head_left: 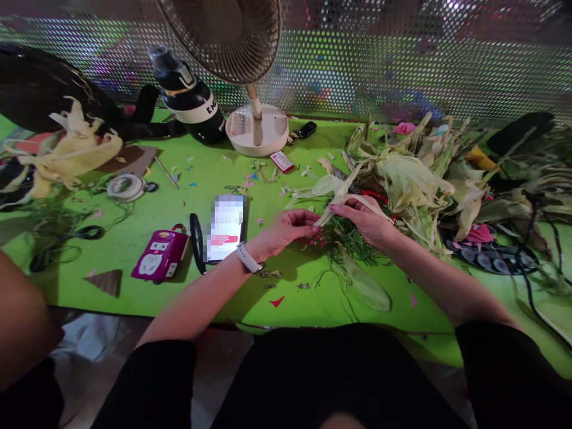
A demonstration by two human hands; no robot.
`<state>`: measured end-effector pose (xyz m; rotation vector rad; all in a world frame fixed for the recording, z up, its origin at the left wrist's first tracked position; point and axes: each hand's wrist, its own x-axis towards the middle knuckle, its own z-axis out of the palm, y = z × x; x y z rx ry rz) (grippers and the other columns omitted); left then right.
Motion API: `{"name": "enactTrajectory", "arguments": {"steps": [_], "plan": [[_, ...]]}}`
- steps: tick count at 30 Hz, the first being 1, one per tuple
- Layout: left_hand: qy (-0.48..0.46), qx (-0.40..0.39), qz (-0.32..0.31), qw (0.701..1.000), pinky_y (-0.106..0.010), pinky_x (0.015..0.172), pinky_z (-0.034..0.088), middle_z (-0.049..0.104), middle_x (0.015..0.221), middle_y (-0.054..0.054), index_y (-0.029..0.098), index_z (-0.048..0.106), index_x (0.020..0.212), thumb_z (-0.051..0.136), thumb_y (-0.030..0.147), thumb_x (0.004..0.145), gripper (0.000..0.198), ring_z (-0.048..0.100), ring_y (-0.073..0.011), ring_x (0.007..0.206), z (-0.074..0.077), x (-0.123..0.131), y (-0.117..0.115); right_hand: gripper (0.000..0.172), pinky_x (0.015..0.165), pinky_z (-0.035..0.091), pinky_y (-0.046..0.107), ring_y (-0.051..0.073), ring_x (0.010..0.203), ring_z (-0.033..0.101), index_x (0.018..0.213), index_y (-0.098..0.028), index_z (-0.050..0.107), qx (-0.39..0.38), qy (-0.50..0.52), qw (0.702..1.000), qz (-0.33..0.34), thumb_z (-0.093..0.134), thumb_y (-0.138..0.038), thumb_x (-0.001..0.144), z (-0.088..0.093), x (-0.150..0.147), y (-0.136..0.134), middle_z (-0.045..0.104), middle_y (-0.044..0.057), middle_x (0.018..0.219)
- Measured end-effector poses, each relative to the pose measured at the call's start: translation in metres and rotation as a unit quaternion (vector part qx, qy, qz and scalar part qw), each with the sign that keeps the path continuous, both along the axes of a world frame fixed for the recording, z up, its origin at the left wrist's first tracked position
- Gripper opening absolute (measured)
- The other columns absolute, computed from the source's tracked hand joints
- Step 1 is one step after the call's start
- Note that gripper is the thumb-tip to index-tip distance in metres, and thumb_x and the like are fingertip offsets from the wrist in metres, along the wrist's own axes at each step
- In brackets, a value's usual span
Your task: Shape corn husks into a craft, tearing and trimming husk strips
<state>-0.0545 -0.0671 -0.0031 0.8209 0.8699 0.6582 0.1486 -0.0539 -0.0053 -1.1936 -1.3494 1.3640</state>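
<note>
My left hand [290,229] and my right hand [363,219] meet over the middle of the green table [250,286]. Both pinch a pale strip of corn husk [342,199] that runs up and to the right from my fingers. My left wrist wears a white watch [248,257]. Under my hands lies a bunch of thin green stems [353,244]. A big pile of dry corn husks [415,173] spreads just right of my right hand.
A phone [226,227] and a purple power strip [159,255] lie left of my hands. At the back stand a fan [257,128], a black bottle [190,98] and a black bag [40,89]. More husks [67,152] lie far left. Another person's arm [22,316] shows at bottom left.
</note>
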Motion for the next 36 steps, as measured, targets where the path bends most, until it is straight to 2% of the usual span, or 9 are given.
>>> {"name": "enactTrajectory", "arguments": {"steps": [5,8,10,13,16,18,20,26,36], "plan": [[0.05,0.04,0.027,0.998,-0.018,0.056,0.048,0.07,0.079,0.0,0.014,0.07,0.089,0.085,0.022,0.061,0.033,0.066,-0.0086,0.068,0.003,-0.004,0.002,0.022,0.073,0.052,0.031,0.014,0.076,0.063,0.087,-0.018,0.068,0.016,-0.007,1.0,-0.008,0.076,-0.035,0.074,0.002,0.01,0.011,0.069,0.001,0.084],[0.076,0.061,0.017,0.995,-0.018,0.058,0.049,0.071,0.078,-0.001,0.013,0.071,0.088,0.085,0.022,0.062,0.031,0.065,-0.0081,0.068,0.005,-0.009,0.005,0.025,0.071,0.055,0.032,0.015,0.08,0.065,0.104,-0.023,0.062,0.086,-0.036,0.994,-0.062,0.069,-0.029,0.081,0.022,0.035,0.027,0.067,0.005,0.105],[0.085,0.073,-0.011,0.994,-0.019,0.059,0.049,0.071,0.076,-0.001,0.013,0.071,0.088,0.084,0.023,0.064,0.029,0.063,-0.007,0.065,0.007,-0.012,0.005,0.031,0.073,0.054,0.033,0.016,0.084,0.064,0.109,-0.026,0.059,0.238,-0.066,0.952,-0.179,0.069,-0.021,0.08,0.045,0.049,0.028,0.064,0.006,0.111],[0.098,0.09,-0.084,0.988,-0.02,0.059,0.049,0.071,0.076,-0.002,0.013,0.071,0.089,0.081,0.024,0.069,0.025,0.061,-0.0068,0.062,0.011,-0.01,0.0,0.041,0.096,0.048,0.043,0.024,0.114,0.059,0.122,-0.028,0.058,0.425,-0.198,0.852,-0.233,0.065,-0.015,0.084,0.076,0.048,0.005,0.063,0.008,0.122],[0.095,0.106,-0.153,0.978,-0.021,0.059,0.049,0.069,0.074,-0.001,0.013,0.069,0.088,0.079,0.025,0.071,0.023,0.061,-0.0076,0.063,0.014,-0.005,-0.008,0.028,0.093,0.051,0.046,0.027,0.107,0.065,0.117,-0.022,0.063,0.467,-0.371,0.802,-0.008,0.061,-0.025,0.09,0.083,0.024,-0.033,0.07,0.01,0.111],[0.086,0.127,-0.165,0.974,-0.02,0.06,0.048,0.066,0.073,0.001,0.013,0.066,0.084,0.078,0.023,0.072,0.02,0.059,-0.0067,0.063,0.015,-0.002,-0.013,0.027,0.08,0.054,0.044,0.028,0.089,0.069,0.109,-0.016,0.066,0.408,-0.455,0.778,0.143,0.058,-0.037,0.092,0.072,0.007,-0.051,0.073,0.012,0.094],[0.086,0.147,-0.155,0.973,-0.02,0.06,0.046,0.063,0.072,0.002,0.013,0.061,0.081,0.077,0.019,0.071,0.02,0.058,-0.0059,0.063,0.014,-0.001,-0.016,0.032,0.067,0.052,0.038,0.026,0.075,0.07,0.104,-0.013,0.067,0.34,-0.505,0.763,0.216,0.059,-0.041,0.092,0.059,-0.003,-0.058,0.073,0.011,0.083],[0.1,0.167,-0.145,0.97,-0.022,0.062,0.046,0.064,0.072,0.002,0.015,0.054,0.081,0.077,0.019,0.071,0.025,0.059,-0.0076,0.065,0.012,-0.004,-0.013,0.016,0.066,0.048,0.027,0.019,0.077,0.071,0.094,-0.017,0.068,0.239,-0.48,0.796,0.282,0.056,-0.028,0.095,0.044,0.0,-0.042,0.074,0.005,0.085],[0.136,0.202,-0.136,0.96,-0.029,0.075,0.051,0.071,0.086,-0.005,0.015,0.06,0.09,0.075,0.026,0.075,0.024,0.066,-0.0129,0.078,0.021,-0.023,0.004,0.023,0.061,0.043,0.027,0.016,0.065,0.065,0.086,-0.02,0.069,0.215,-0.402,0.856,0.243,0.051,-0.031,0.096,0.04,0.006,-0.025,0.072,0.003,0.076]]}}
